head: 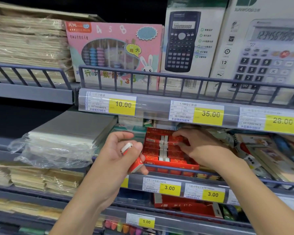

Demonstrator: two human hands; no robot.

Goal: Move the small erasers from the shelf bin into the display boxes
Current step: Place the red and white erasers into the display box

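Upper shelf rail (185,106) with price tags overhangs your display box (170,162), hiding its back. Box: red, rows of packed erasers (161,150) lying crosswise. Your right hand (196,146) pinches one inside. Your left hand (120,150), beside the box, grips two erasers (134,164), long axes tilted down-left.

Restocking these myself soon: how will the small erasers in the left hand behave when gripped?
The erasers look blocky and flat-sided, so unlikely to roll. The left hand holds several at once, so probably light. The glossy red sleeves may be slippery.
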